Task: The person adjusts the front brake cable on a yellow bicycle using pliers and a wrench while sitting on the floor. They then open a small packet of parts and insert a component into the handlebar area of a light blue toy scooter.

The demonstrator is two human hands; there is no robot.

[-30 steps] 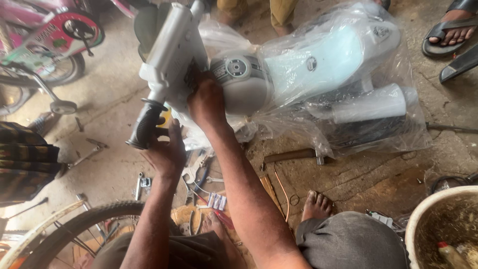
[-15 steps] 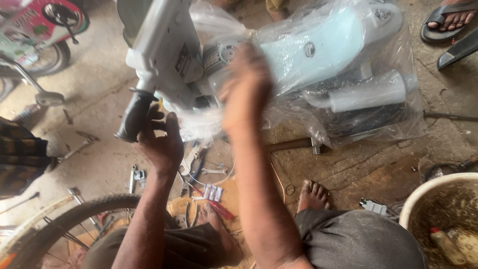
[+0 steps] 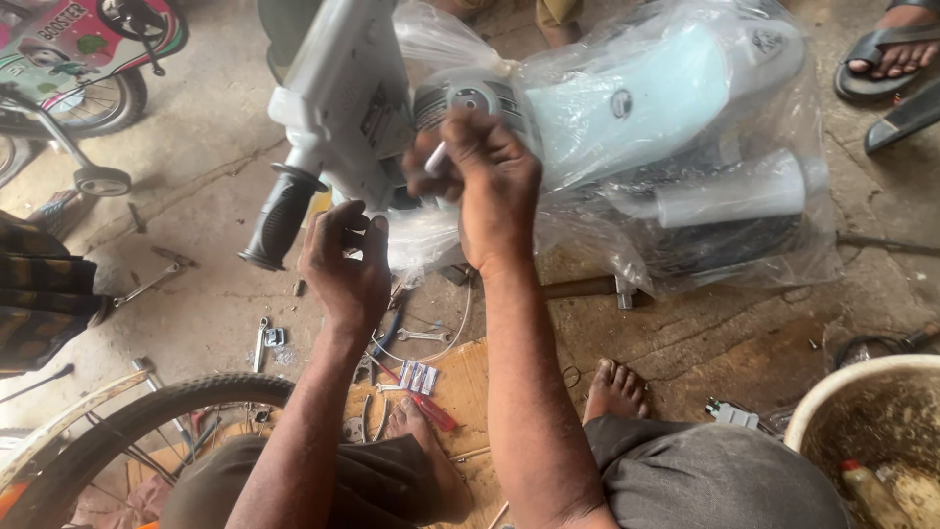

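While the pale mint-and-white plastic ride-on toy scooter (image 3: 627, 108) is still lying mostly inside its clear crinkled plastic wrapping (image 3: 725, 235), the work on it is looking early to me: only the white steering column (image 3: 343, 98) and its black ribbed rubber handlebar grip (image 3: 281, 217) are standing free of the bag at the left. The right hand (image 3: 485, 181) is hovering in front of the round grey speaker-like disc (image 3: 470, 98) on the scooter's front, its fingers pinching a small pale slender object (image 3: 435, 159); motion blur is keeping me from telling what that is. The left hand (image 3: 345, 266) is hanging just below the column with fingers half curled and holding nothing, near the grip but apart from it. The rear body, seat and white tube-shaped side part (image 3: 734, 196) are remaining covered, so unwrapping and any fitting seem largely ahead.

The person is sitting on a dusty, cracked concrete floor (image 3: 196, 176), bare feet on a scrap of brown cardboard (image 3: 470, 392). A red-handled screwdriver (image 3: 421, 404), silver spanners (image 3: 262, 338) and small fittings are lying scattered there. A black bicycle tyre (image 3: 147, 407) is curving in at lower left, a child's pink-and-green bicycle (image 3: 88, 59) is standing at upper left, and a dirty white plastic bucket (image 3: 832, 402) is sitting at lower right. Another person's sandalled foot (image 3: 896, 54) is showing at upper right.
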